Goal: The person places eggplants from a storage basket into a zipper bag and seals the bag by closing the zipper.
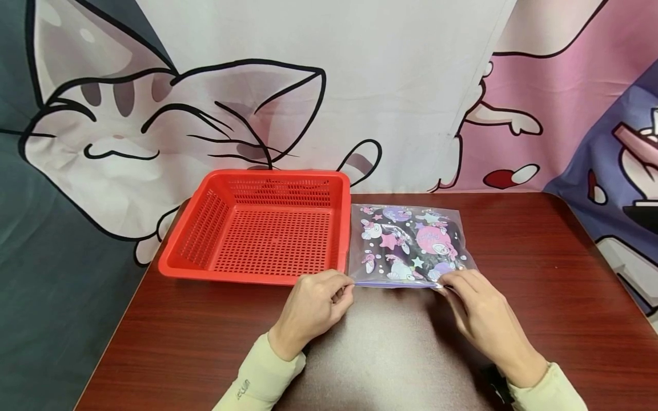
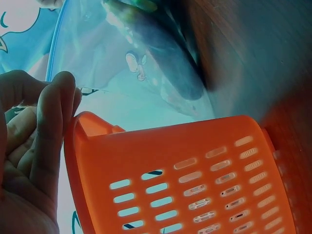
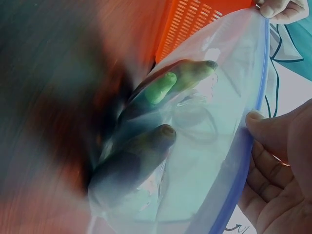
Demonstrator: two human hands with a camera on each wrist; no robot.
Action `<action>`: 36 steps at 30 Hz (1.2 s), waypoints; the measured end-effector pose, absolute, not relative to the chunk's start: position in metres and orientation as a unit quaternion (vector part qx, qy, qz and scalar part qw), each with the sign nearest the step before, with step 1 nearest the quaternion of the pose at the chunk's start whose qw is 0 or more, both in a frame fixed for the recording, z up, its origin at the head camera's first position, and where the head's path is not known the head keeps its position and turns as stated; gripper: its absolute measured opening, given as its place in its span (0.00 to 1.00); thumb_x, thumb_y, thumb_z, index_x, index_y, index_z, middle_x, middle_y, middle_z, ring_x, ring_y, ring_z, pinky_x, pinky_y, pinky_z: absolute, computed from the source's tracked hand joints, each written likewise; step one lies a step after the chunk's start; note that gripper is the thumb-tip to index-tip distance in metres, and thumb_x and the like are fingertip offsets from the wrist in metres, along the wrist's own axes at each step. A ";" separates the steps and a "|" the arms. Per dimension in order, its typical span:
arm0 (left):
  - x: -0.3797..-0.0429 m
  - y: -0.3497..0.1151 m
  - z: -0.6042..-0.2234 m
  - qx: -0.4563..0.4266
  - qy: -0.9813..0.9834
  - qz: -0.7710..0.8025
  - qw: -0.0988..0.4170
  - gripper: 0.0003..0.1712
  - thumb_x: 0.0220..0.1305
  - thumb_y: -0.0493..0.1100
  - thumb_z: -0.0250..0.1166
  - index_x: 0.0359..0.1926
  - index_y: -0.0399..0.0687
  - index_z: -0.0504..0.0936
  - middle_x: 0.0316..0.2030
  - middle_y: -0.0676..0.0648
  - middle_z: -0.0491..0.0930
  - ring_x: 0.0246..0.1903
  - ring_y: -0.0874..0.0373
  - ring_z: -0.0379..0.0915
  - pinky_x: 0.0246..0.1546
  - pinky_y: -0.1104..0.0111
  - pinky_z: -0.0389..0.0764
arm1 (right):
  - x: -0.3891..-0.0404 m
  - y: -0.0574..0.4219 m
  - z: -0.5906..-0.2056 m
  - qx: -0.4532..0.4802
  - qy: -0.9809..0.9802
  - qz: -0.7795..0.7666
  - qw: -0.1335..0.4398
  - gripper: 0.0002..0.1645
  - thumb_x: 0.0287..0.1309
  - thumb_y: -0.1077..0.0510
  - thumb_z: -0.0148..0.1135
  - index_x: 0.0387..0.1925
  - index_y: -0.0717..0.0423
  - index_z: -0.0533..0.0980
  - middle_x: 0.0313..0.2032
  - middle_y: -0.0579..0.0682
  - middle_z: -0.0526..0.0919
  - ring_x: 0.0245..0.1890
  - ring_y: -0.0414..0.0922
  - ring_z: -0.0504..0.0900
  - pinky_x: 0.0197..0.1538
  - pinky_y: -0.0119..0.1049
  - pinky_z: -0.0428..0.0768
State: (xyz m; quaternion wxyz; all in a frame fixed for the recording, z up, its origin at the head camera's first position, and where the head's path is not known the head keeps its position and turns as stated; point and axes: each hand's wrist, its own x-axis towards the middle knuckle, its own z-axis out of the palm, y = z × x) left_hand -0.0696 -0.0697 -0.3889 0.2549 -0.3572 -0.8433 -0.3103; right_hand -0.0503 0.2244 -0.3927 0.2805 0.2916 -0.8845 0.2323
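A clear zip bag with pink, purple and white cartoon prints stands or lies to the right of the red basket. Its purple zip strip runs along the edge nearest me. At the left end of that strip, my left hand pinches the bag's corner between thumb and fingers. Farther right, my right hand pinches the strip with thumb and fingertips. Through the plastic, the right wrist view shows dark, long, rounded things that look like vegetables, and a small bright green piece. Their exact kind is unclear.
The red plastic basket, with slotted walls, stands on the left, its near right corner close to my left hand. Both rest on a dark red wooden table. A cartoon-printed cloth hangs behind the table's far edge.
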 end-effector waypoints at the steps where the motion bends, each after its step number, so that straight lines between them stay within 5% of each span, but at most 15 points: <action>1: -0.070 -0.070 -0.389 -0.357 -0.843 -0.310 0.256 0.06 0.48 0.33 0.61 0.25 0.47 0.82 0.22 0.57 0.77 0.18 0.73 0.65 0.19 0.85 0.65 | -0.050 0.225 -0.393 0.291 -0.885 0.231 0.281 0.21 0.67 0.49 0.44 0.36 0.59 0.77 0.34 0.47 0.78 0.37 0.45 0.75 0.45 0.34 0.67; 36: -0.071 -0.071 -0.391 -0.358 -0.843 -0.306 0.260 0.05 0.49 0.34 0.61 0.25 0.47 0.82 0.21 0.57 0.76 0.18 0.72 0.66 0.18 0.85 0.65 | -0.048 0.242 -0.396 0.268 -0.894 0.227 0.277 0.24 0.67 0.46 0.42 0.37 0.61 0.77 0.34 0.49 0.79 0.36 0.46 0.74 0.45 0.33 0.65</action>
